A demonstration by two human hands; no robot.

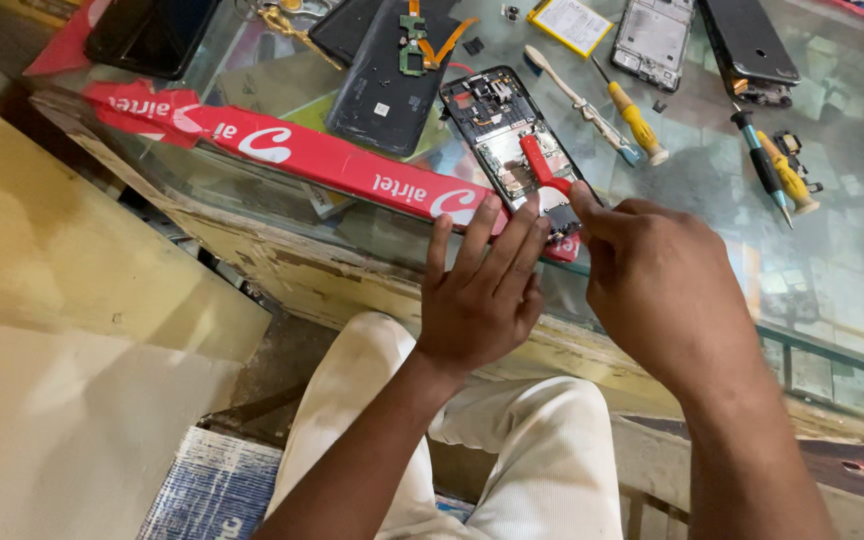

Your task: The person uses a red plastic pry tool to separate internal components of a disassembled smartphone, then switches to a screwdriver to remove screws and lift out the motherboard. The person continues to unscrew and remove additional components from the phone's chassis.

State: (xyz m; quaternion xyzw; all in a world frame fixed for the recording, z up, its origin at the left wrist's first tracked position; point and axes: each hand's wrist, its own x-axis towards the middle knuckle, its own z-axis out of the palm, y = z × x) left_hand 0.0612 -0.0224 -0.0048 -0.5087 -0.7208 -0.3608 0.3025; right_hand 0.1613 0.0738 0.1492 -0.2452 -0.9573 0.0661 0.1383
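The opened phone lies face down near the front edge of the glass desk, its back cover off so that the dark boards and metal shields inside show; the left hand rests flat at the phone's near end, fingers stretched and close together, fingertips pressing on the red strip that runs along the desk's edge and touching the lower corner of the phone, holding nothing; the right hand is closed narrow, thumb and forefinger pinched on the end of a red pry tool whose tip lies slanted across the middle of the phone's insides; just left of the phone lies a black back cover with a small green board and an orange flex cable on its upper part; to the right, a pale brush-like tool and a yellow-handled screwdriver lie side by side, slanted; further right sit a teal screwdriver and another yellow-handled driver, close together; at the far edge lie a battery with a yellow rim, a bare grey phone frame and a dark phone; a black phone lies at the far left; below the desk the person's pale trousers show.
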